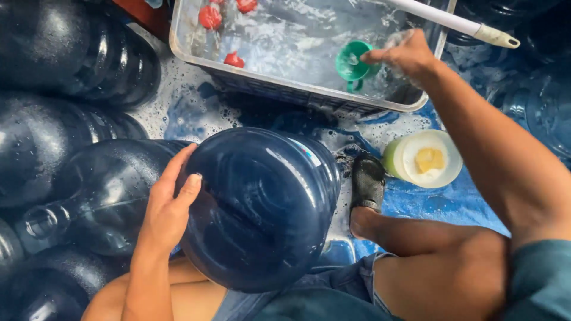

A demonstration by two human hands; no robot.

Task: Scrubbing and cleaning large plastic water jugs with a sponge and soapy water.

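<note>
My left hand [169, 208] lies open against the glossy dark-blue ridged water jug [262, 208]; my right hand [404, 56] pinches a green scoop [352, 61].

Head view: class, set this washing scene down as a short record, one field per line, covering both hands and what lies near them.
Left hand: rests flat on the large dark blue plastic water jug, which lies on its side
Right hand: fingers at the small green plastic cup
Tub: clear rectangular plastic basin with soapy water and red caps
Beside foot: round pale green container
Left side: more dark blue jugs
</note>
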